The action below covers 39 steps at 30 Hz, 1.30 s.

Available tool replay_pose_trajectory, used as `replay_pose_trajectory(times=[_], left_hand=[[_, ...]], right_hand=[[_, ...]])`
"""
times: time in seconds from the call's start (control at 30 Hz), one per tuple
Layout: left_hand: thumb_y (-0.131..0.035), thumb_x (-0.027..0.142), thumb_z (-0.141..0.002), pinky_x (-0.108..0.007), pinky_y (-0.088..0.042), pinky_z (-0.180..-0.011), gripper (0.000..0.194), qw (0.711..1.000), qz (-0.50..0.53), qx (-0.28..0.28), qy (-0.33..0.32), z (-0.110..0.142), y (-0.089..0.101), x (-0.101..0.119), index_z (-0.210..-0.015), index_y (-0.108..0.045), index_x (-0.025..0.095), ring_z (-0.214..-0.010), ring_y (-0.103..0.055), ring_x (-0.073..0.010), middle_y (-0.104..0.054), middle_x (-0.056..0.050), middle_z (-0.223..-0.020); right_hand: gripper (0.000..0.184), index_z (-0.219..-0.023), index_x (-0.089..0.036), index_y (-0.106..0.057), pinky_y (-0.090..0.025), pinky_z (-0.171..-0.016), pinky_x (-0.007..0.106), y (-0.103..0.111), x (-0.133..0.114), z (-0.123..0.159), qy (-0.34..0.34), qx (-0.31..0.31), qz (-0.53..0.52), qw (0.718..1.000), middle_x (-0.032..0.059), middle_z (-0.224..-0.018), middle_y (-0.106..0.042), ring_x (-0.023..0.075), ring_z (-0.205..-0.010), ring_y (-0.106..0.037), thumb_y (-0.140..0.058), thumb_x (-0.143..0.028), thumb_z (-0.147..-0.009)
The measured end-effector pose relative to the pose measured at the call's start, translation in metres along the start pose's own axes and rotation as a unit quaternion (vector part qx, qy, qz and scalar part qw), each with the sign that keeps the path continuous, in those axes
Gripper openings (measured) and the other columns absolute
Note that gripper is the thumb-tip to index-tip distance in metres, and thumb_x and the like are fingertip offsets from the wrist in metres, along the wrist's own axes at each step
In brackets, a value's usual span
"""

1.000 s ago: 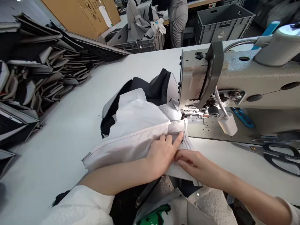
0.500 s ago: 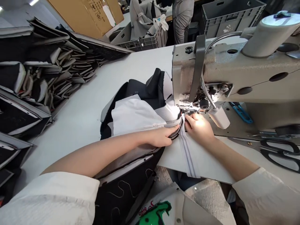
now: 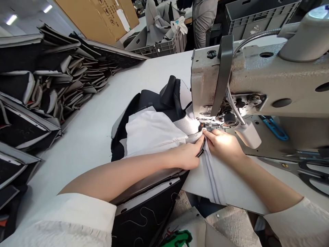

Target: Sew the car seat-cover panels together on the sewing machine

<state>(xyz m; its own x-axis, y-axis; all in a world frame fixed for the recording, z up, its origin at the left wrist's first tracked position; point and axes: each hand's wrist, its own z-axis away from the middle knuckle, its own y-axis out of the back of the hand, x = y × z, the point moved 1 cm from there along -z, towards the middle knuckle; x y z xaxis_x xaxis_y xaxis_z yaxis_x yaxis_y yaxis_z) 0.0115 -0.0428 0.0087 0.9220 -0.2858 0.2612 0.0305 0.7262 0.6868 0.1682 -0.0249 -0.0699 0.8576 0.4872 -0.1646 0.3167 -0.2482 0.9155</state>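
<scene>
At the sewing machine's needle area (image 3: 203, 124), a black, grey and white fabric piece (image 3: 154, 132) lies bunched, with its layered edge close to the presser foot. My left hand (image 3: 189, 155) grips this edge, thumb and fingers closed around the layers. Just right of it, my right hand (image 3: 226, 145) pinches a white strip (image 3: 212, 176) with two greyish-purple lines along it, its fingertips against the fabric edge. From there the strip trails down over the table's front edge. The fabric's dark lower part hangs toward my lap, showing loose threads.
The sewing machine head (image 3: 252, 75) fills the right side, its small lamp (image 3: 248, 134) just above my right hand. Blue thread snips (image 3: 275, 127) and black-handled scissors (image 3: 313, 175) lie right. Stacked dark panels (image 3: 79, 73) line the left. Behind are a cardboard box (image 3: 100, 17), crates (image 3: 259, 20) and a person's legs (image 3: 204, 24).
My left hand has moved right along the fabric edge, and my two hands' fingertips now nearly meet below the presser foot. The view has shifted slightly.
</scene>
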Motion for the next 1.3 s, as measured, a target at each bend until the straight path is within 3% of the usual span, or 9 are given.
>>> replay_pose_trajectory(times=[0.1, 0.23, 0.33, 0.43, 0.53, 0.7, 0.93, 1.13, 1.3], left_hand=[[-0.042, 0.025, -0.075, -0.027, -0.042, -0.057, 0.093, 1.0, -0.018, 0.023, 0.01, -0.003, 0.003, 0.004, -0.144, 0.019, 0.023, -0.089, -0.062, -0.0264, -0.058, -0.011, -0.122], [-0.044, 0.026, -0.075, -0.026, -0.038, -0.052, 0.094, 0.998, -0.023, 0.055, 0.009, -0.003, 0.001, 0.006, -0.144, 0.019, 0.019, -0.081, -0.063, -0.0241, -0.064, -0.01, -0.11], [-0.046, 0.027, -0.076, -0.025, -0.038, -0.052, 0.095, 0.998, -0.023, 0.059, 0.012, 0.001, -0.001, 0.006, -0.143, 0.021, 0.019, -0.074, -0.063, -0.0217, -0.066, -0.008, -0.1], [-0.046, 0.029, -0.076, -0.026, -0.04, -0.054, 0.091, 0.998, -0.03, 0.056, 0.015, 0.006, -0.001, 0.007, -0.146, 0.011, 0.018, -0.075, -0.063, -0.0217, -0.066, -0.008, -0.099], [-0.043, 0.029, -0.078, -0.027, -0.042, -0.056, 0.085, 0.999, -0.043, 0.029, 0.013, 0.009, 0.002, 0.008, -0.147, 0.003, 0.016, -0.078, -0.063, -0.0231, -0.066, -0.01, -0.101], [-0.036, 0.025, -0.081, -0.03, -0.046, -0.065, 0.076, 0.998, -0.049, 0.028, -0.006, 0.005, 0.003, 0.005, -0.148, 0.0, 0.014, -0.089, -0.063, -0.0265, -0.062, -0.015, -0.113], [-0.035, 0.025, -0.083, -0.034, -0.048, -0.075, 0.074, 0.998, -0.009, 0.062, -0.031, -0.006, 0.003, -0.002, -0.148, -0.001, 0.012, -0.098, -0.061, -0.0284, -0.059, -0.017, -0.12], [-0.035, 0.025, -0.083, -0.034, -0.047, -0.082, 0.071, 0.994, -0.044, 0.101, -0.003, -0.016, 0.011, 0.007, -0.146, -0.008, 0.01, -0.106, -0.058, -0.0282, -0.055, -0.016, -0.125], [-0.051, 0.033, -0.076, -0.034, -0.048, -0.07, 0.089, 0.997, -0.075, 0.021, 0.031, 0.011, 0.005, 0.014, -0.147, -0.002, 0.011, -0.093, -0.061, -0.0301, -0.062, -0.016, -0.109]], right_hand=[[0.033, -0.112, -0.019, -0.063, -0.029, -0.053, 0.027, 0.004, 0.003, 0.001, -0.052, -0.003, -0.041, 0.998, 0.0056, -0.082, -0.065, 0.0174, -0.072, -0.057, -0.039, -0.025, -0.09], [0.027, -0.079, -0.022, -0.062, -0.03, -0.052, 0.025, 0.013, -0.001, 0.003, -0.124, -0.081, -0.138, 0.979, 0.0004, -0.069, -0.063, 0.016, -0.07, -0.056, -0.045, -0.042, -0.087], [0.031, -0.057, -0.021, -0.047, -0.027, -0.051, 0.026, 0.018, -0.003, 0.003, -0.109, -0.129, -0.13, 0.977, -0.0001, -0.058, -0.055, 0.0159, -0.066, -0.051, -0.046, -0.036, -0.084], [0.032, -0.053, -0.02, -0.041, -0.03, -0.052, 0.026, 0.021, 0.002, 0.003, -0.082, -0.151, -0.165, 0.971, -0.0001, -0.057, -0.053, 0.0146, -0.064, -0.05, -0.039, -0.027, -0.084], [0.031, -0.062, -0.021, -0.054, -0.038, -0.06, 0.025, 0.018, 0.012, 0.004, -0.063, -0.128, -0.2, 0.969, 0.0007, -0.066, -0.059, 0.0148, -0.067, -0.054, -0.034, -0.025, -0.086], [0.031, -0.101, -0.015, -0.065, -0.042, -0.07, 0.031, 0.003, 0.017, 0.005, -0.034, 0.017, -0.079, 0.996, 0.0083, -0.081, -0.063, 0.0209, -0.077, -0.055, -0.04, -0.023, -0.086], [0.032, -0.111, -0.016, -0.063, -0.044, -0.072, 0.032, -0.005, -0.002, 0.003, 0.003, 0.016, -0.079, 0.997, 0.0089, -0.093, -0.066, 0.0216, -0.082, -0.056, -0.038, -0.022, -0.091], [0.029, -0.108, -0.021, -0.066, -0.04, -0.064, 0.03, -0.002, 0.007, 0.002, -0.019, 0.017, -0.056, 0.998, 0.0072, -0.088, -0.064, 0.0209, -0.079, -0.055, -0.044, -0.025, -0.09], [0.033, -0.108, -0.017, -0.065, -0.035, -0.058, 0.03, -0.005, 0.012, 0.005, -0.043, 0.032, -0.02, 0.998, 0.0083, -0.086, -0.062, 0.021, -0.076, -0.053, -0.041, -0.025, -0.089]])
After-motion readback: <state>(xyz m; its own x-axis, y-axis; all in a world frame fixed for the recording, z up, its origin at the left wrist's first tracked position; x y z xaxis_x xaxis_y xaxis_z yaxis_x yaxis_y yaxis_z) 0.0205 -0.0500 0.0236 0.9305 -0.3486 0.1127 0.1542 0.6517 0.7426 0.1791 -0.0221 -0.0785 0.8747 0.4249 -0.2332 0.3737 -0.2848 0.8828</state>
